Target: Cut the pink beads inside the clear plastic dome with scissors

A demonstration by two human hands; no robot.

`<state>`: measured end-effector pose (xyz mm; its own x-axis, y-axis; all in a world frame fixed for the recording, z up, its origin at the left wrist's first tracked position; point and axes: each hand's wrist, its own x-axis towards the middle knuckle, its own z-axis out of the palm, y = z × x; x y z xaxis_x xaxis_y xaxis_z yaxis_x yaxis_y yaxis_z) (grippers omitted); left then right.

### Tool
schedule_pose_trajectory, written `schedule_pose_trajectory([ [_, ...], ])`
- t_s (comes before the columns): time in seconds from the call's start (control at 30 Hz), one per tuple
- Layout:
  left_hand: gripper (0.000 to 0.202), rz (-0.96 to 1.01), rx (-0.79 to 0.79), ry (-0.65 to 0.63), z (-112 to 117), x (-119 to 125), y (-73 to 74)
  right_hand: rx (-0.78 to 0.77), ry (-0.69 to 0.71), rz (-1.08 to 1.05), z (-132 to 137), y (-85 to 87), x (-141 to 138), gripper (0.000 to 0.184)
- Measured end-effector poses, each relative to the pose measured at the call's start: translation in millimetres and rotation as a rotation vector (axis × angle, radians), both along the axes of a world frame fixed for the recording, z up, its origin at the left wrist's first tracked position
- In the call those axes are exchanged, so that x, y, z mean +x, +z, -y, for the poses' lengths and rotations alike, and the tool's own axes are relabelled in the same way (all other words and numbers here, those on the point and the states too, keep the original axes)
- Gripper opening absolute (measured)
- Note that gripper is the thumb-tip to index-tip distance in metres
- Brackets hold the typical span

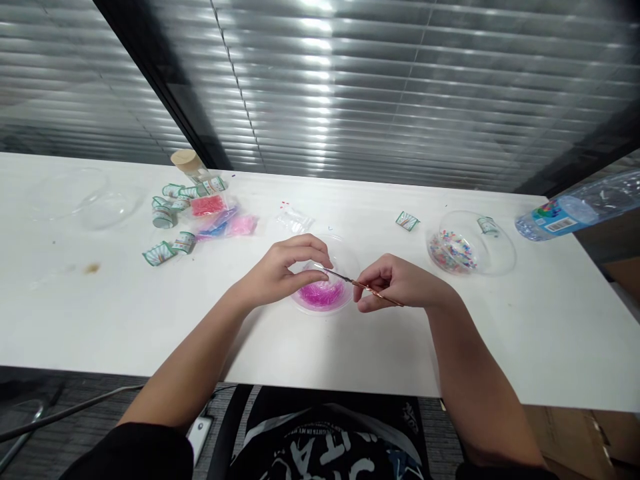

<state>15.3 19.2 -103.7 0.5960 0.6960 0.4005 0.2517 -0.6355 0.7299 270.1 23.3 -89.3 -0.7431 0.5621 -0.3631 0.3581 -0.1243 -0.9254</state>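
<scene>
A clear plastic bowl [345, 250] stands on the white table in front of me, with magenta strand-like bits [321, 298] at its bottom. My left hand [295, 267] is held over the bowl, thumb and fingertips drawn close together. Whatever lies between them is too small or too clear to make out. In my right hand [387, 283], at the bowl's right side, are slim scissors [371, 289] with copper-coloured handles. Their dark tips point left and reach the fingertips of my left hand.
On the left lie several small green-and-white wrapped rolls [163, 217], bags of red beads [207, 205] and pink material [243, 225], and a lidded jar [189, 163]. Rightward are a bowl of multicoloured bits [453, 253] and a plastic bottle [565, 217]. Clear lids [107, 207] lie far left.
</scene>
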Motion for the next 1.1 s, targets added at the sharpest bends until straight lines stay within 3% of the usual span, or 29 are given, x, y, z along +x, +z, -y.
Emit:
schedule_pose_trajectory([
  [0.67,0.01,-0.009,-0.012,0.022,-0.3,-1.2,1.5,0.051,0.008,0.044,-0.5,0.5,-0.3,0.018],
  [1.1,0.01,-0.02,-0.027,0.045,-0.7,-1.7,0.7,0.053,0.014,0.048,-1.6,-2.2,0.6,0.024],
])
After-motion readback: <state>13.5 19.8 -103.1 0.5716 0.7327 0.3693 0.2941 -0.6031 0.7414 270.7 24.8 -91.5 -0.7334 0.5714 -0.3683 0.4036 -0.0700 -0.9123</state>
